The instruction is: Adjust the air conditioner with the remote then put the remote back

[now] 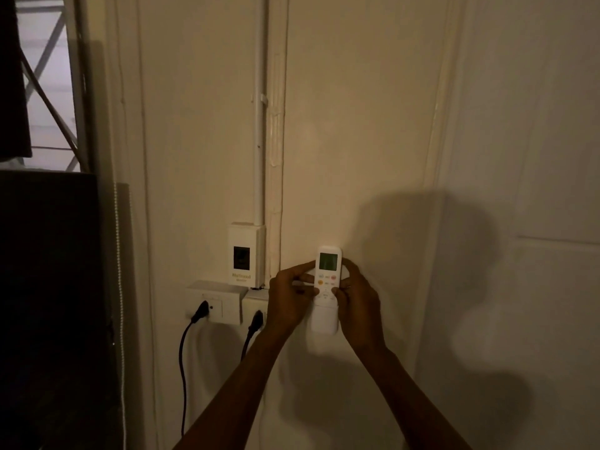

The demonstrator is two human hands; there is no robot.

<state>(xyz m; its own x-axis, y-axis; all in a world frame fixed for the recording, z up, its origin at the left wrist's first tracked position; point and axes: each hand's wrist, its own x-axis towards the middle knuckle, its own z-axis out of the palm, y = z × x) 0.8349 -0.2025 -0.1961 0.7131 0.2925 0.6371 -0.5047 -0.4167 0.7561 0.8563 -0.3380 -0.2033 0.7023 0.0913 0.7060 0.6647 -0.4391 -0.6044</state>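
Observation:
A white air conditioner remote (326,315) with a green-grey screen and coloured buttons stands upright against the cream wall, low and right of centre. Its lower part sits in a white wall holder. My left hand (289,302) grips its left side, with the index finger reaching up beside the screen. My right hand (357,298) grips its right side, the thumb lying on the buttons. The air conditioner itself is not in view.
Left of the remote, a white breaker box (244,254) sits under a vertical conduit (259,131). Below it two wall sockets (216,302) carry black plugs with hanging cables (183,362). A dark panel (48,303) and a window fill the left edge.

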